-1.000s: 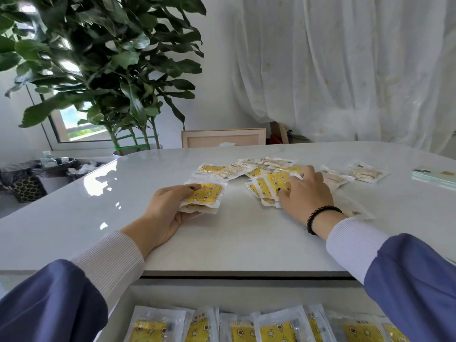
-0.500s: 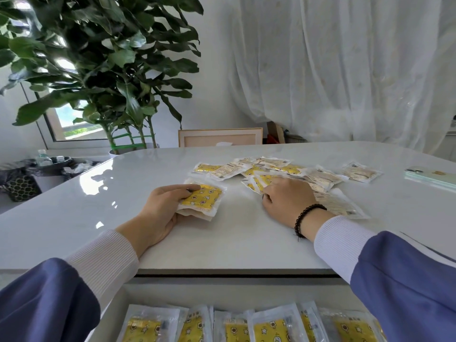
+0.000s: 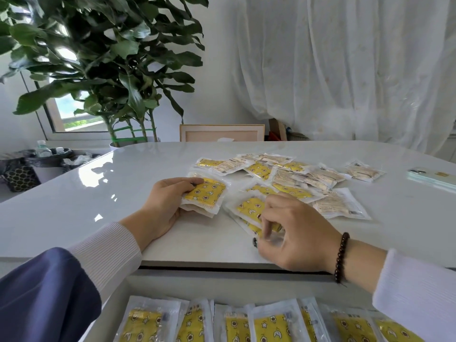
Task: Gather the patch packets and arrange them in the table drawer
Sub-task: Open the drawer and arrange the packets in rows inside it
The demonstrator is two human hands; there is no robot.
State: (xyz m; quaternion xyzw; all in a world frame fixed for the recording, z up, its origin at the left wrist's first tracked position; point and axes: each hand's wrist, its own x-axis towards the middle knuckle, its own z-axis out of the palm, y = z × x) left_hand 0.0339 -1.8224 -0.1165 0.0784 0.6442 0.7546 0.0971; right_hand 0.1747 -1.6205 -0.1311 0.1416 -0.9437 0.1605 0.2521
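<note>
My left hand (image 3: 162,206) grips a small stack of yellow patch packets (image 3: 206,196) resting on the white table (image 3: 98,208), thumb on top. My right hand (image 3: 293,233) has its fingers curled over a couple of yellow packets (image 3: 249,208) near the table's front edge, pinching at their near end. Several more packets (image 3: 291,174) lie scattered in a loose pile beyond, some face down. Below the table edge the open drawer (image 3: 222,287) holds a row of yellow packets (image 3: 269,327) laid side by side.
A single packet (image 3: 365,171) lies apart at the right. A phone (image 3: 431,176) rests at the table's far right edge. A large potted plant (image 3: 103,70) stands behind the table at the left, a picture frame (image 3: 222,132) and white curtain (image 3: 345,70) behind.
My right hand has dragged a couple of packets from the pile toward the front edge and curled its fingers on them. The left hand stays on its stack.
</note>
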